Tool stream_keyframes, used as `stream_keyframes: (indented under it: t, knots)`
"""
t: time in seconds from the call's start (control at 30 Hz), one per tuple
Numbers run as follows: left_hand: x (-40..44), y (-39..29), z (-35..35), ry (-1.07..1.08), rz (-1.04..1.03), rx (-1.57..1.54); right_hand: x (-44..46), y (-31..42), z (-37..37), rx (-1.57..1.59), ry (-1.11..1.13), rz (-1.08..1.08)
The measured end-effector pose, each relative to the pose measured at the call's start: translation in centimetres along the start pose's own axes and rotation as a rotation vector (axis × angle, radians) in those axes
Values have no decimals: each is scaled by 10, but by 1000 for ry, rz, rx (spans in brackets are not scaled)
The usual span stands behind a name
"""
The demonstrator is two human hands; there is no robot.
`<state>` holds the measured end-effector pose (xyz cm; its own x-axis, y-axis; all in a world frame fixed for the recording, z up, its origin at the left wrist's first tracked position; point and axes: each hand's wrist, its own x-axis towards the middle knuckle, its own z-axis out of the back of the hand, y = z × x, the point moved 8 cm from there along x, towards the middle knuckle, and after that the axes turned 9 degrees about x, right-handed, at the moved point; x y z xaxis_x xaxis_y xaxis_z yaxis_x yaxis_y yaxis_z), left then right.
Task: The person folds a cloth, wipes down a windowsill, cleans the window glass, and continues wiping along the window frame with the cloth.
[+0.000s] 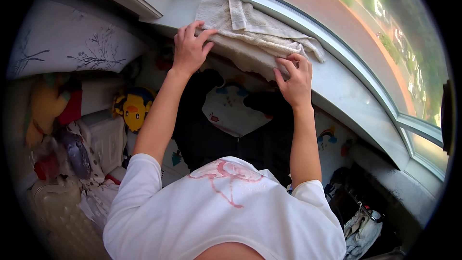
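Observation:
A cream-coloured towel (269,29) lies rumpled along the windowsill, with one narrow fold turned up at the back. Its front part hangs over the sill's inner edge. At the towel's left front corner is my left hand (190,50), thumb and fingers closed on the edge. My right hand (295,79) grips the front edge near the right end, fingers bent over the cloth and thumb below. Between the hands the front edge sags slightly. The cloth inside each grip is partly hidden by the fingers.
The white windowsill (353,91) runs beneath a large window (385,43). To the left are a yellow duck-faced toy (134,110), a pale plastic box (103,132) and a beige quilted case (60,207). A bag-like dark item with a beaded strand (358,216) lies at lower right.

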<state>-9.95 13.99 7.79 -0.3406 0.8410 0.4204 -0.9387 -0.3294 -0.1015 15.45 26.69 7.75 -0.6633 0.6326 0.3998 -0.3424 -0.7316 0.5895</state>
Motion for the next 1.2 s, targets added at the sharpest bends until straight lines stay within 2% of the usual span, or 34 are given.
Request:
stream_keyframes:
  t: [0.17, 0.27, 0.37, 0.53, 0.63, 0.73, 0.77, 0.83, 0.9, 1.0, 1.13, 1.2]
  knots:
    - [12, 1, 5, -3, -105, -159, 2, -3, 3, 42, -23, 8]
    - [15, 5, 6, -55, -70, -239, 6, -2, 5, 54, -35, -18]
    - [21, 10, 4, -103, 94, -441, 6, -4, 6, 86, -90, -52]
    - [34, -13, 17, -281, 13, -627, 4, -4, 7, 148, -171, -162]
    - [43, -39, 28, -300, -10, -748, 4, -10, 4, 115, -257, -33]
    - [51, -61, 38, -328, -65, -821, -2, -26, 5, 105, -266, -254]
    - [52, -66, 43, -346, -71, -841, -1, -26, 12, 84, -298, -267]
    - [50, -69, 53, -371, -77, -871, 0, -25, 29, -36, -427, -164]
    - [44, -60, 59, -396, -53, -760, 2, -17, 46, -141, -502, -57]
    - [30, -47, 69, -402, -57, -631, -6, -37, 58, 301, -531, -247]
    - [4, -29, 73, -389, -8, -648, -5, -6, 65, 454, -457, -159]
    - [-9, -17, 72, -392, 80, -864, -5, 11, 59, 556, -431, -96]
